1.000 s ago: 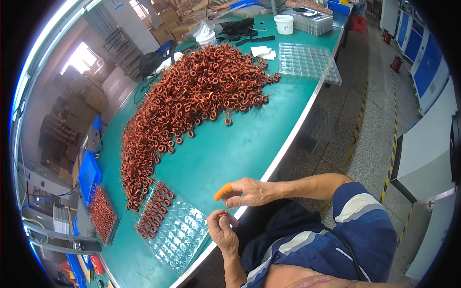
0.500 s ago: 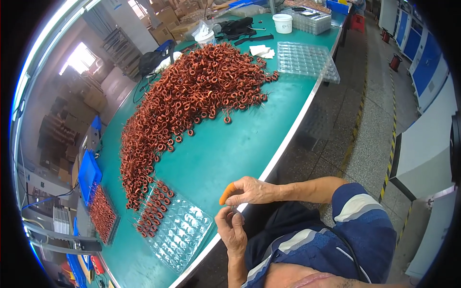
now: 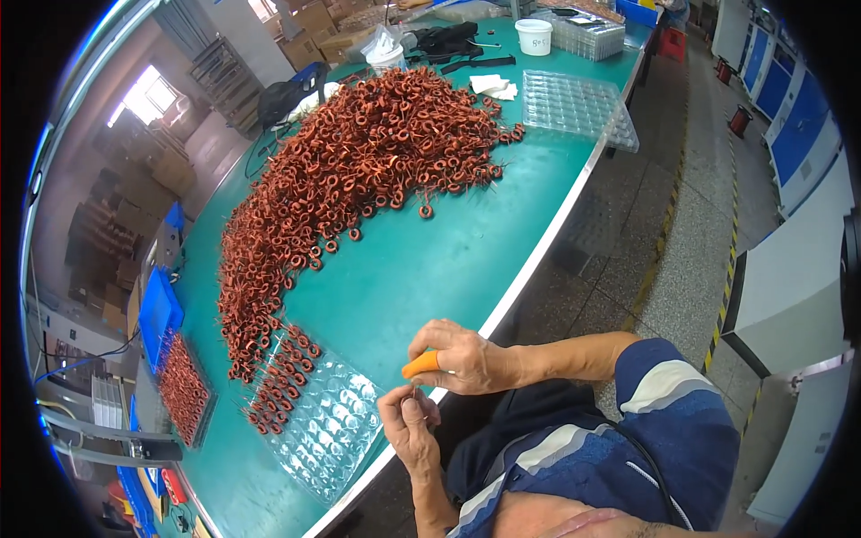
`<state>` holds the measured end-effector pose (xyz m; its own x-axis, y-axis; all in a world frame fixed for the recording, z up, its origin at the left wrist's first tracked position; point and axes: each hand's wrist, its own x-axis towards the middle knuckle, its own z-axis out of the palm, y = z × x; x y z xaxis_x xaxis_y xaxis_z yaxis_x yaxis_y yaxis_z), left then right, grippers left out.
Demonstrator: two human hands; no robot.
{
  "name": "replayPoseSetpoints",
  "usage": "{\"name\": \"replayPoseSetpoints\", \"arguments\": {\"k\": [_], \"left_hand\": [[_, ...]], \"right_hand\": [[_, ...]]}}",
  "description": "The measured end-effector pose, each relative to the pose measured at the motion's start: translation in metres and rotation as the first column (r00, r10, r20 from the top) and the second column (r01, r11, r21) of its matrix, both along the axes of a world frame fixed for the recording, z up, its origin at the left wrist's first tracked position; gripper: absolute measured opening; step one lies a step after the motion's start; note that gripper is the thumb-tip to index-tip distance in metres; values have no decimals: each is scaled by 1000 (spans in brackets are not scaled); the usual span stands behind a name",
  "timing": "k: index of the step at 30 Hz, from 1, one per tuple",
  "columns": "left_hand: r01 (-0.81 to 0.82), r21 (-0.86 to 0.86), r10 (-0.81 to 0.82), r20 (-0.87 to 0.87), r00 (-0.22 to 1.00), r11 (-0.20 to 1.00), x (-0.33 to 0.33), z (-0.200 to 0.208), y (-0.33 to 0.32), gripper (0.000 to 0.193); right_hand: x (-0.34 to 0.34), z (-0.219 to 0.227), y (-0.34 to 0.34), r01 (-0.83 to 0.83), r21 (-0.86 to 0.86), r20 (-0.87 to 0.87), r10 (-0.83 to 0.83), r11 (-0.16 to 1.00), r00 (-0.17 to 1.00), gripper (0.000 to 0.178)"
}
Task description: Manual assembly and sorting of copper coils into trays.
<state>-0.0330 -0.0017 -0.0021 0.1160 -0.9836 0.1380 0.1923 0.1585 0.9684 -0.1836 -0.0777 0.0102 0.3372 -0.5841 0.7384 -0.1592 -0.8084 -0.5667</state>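
Over the table's front edge my two hands meet, fingertips close together. My left hand [image 3: 413, 430] is closed with thumb against fingers; whatever it pinches is too small to make out. Just above it, my right hand [image 3: 466, 360] is bent with an orange finger cover [image 3: 421, 364] on one finger, its fingertips pinched near the left hand's. To their left lies a clear plastic tray [image 3: 336, 417] with round pockets. Several red-brown wire-wound rings [image 3: 285, 381] with wire leads fill its left part.
A large heap of red-brown wound rings [image 3: 359, 152] covers the back and left of the green table [image 3: 421, 269]. A filled tray [image 3: 184, 390] and blue bin [image 3: 161, 309] stand at far left. A clear tray [image 3: 569, 103] overhangs the right edge near a white tub [image 3: 534, 38].
Both hands have shifted slightly left, still fingertip to fingertip. My right hand's fingers have lifted and spread a little from the left hand. The view has shifted slightly.
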Motion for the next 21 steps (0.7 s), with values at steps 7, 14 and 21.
{"name": "replayPoseSetpoints", "arguments": {"k": [7,14,21], "left_hand": [[-114,-29,111,-78,991,993,-9,-1,11,14],[12,-68,-11,18,1000,998,-4,17,-20,23],[2,-60,-3,-27,1000,998,5,11,-23,28]], "right_hand": [[2,-1,3,-247,515,176,180,821,968,16],[12,4,-19,-341,733,404,25,589,914,24],[12,-25,-11,-412,733,394,155,541,906,32]]}}
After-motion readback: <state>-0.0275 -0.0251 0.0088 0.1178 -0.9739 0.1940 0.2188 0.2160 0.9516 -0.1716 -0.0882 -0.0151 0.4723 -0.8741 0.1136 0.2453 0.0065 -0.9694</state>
